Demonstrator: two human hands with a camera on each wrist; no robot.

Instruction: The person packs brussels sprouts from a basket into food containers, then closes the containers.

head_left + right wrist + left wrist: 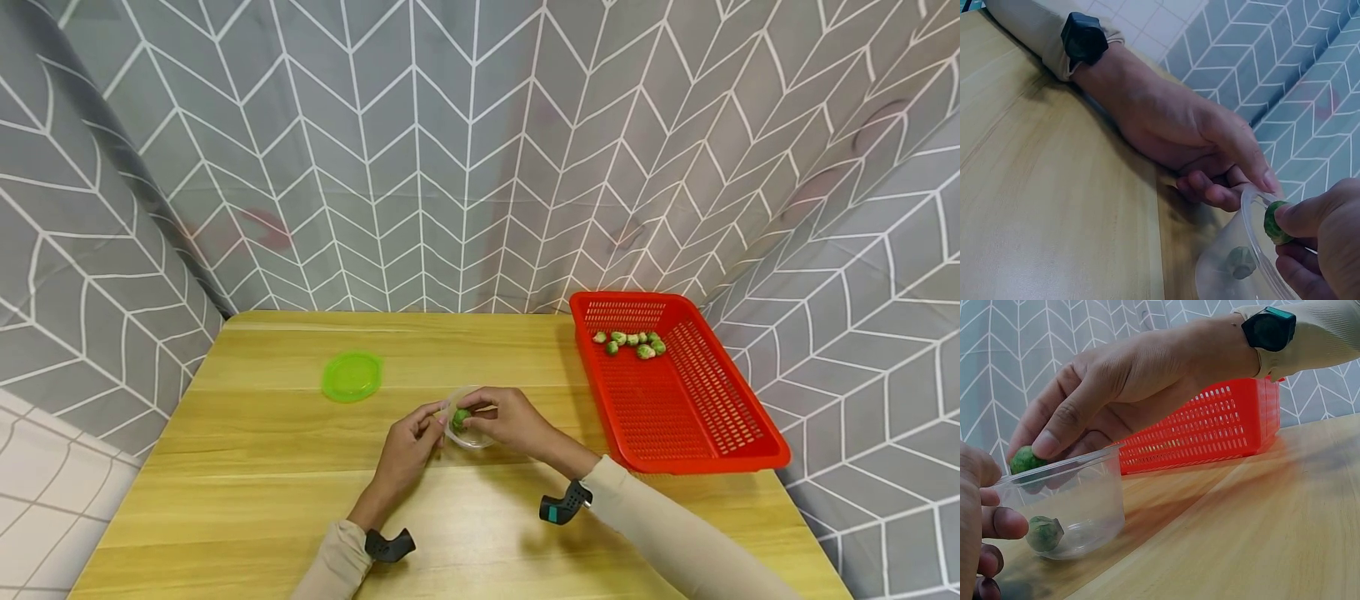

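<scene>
A clear round plastic container point(480, 442) stands on the wooden table in front of the person. The left hand point(405, 450) pinches its near-left rim, thumb at the edge and other fingers against the outer wall. Between the right hand's point(517, 423) thumb and fingers is a green Brussels sprout point(1025, 461), held at the container's mouth, level with the rim. Through the clear wall, in the left wrist view, another Brussels sprout point(1045, 534) lies on the container's bottom; the right wrist view also shows this lower sprout point(1241, 262).
A red perforated basket point(660, 425) stands at the table's right side, with several Brussels sprouts point(646, 352) gathered at its far end. On the left, a light green round lid point(352, 377) lies flat on the table point(247, 467). A patterned grey curtain point(450, 167) hangs behind.
</scene>
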